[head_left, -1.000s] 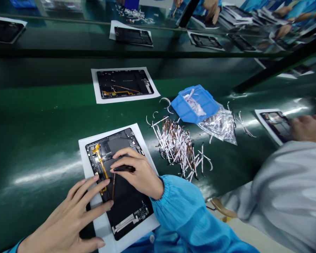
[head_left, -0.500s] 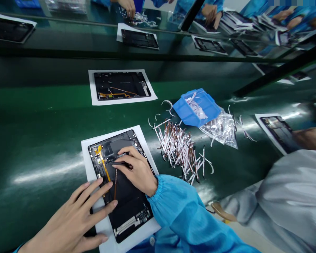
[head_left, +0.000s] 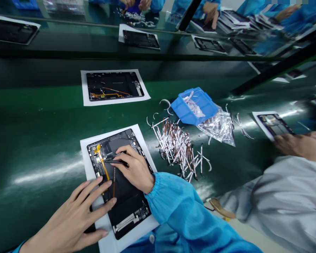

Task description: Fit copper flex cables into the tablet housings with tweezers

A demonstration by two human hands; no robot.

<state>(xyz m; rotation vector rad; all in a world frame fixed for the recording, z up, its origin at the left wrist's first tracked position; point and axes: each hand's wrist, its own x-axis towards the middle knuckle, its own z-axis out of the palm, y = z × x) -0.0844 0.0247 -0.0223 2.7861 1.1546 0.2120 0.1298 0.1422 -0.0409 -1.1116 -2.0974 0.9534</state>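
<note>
An opened black tablet housing (head_left: pixel 127 196) lies on a white sheet (head_left: pixel 103 232) right before me. My right hand (head_left: pixel 135 168) pinches dark tweezers (head_left: pixel 115 161), whose tips reach the parts near a yellow-orange flex cable (head_left: pixel 103 165). A thin brown strip (head_left: pixel 114 184) runs down the housing below the tweezers. With fingers spread, my left hand (head_left: pixel 80 211) rests over the housing's left edge, its fingertips near the lower ends of the cable and strip. Whether the tweezer tips hold anything is too small to tell.
Right of the housing lies a pile of white and brown strips (head_left: pixel 177 149). Behind it, a blue bin (head_left: pixel 197 107) of strips sits against a clear plastic bag (head_left: pixel 219 126). Another housing (head_left: pixel 116 85) lies farther back. At right, a co-worker's hands (head_left: pixel 300 146) touch a housing.
My right hand and the tweezers have shifted slightly up and left, toward the yellow-orange cable. The farther housing has moved left. The co-worker's hands at right have come further into view.
</note>
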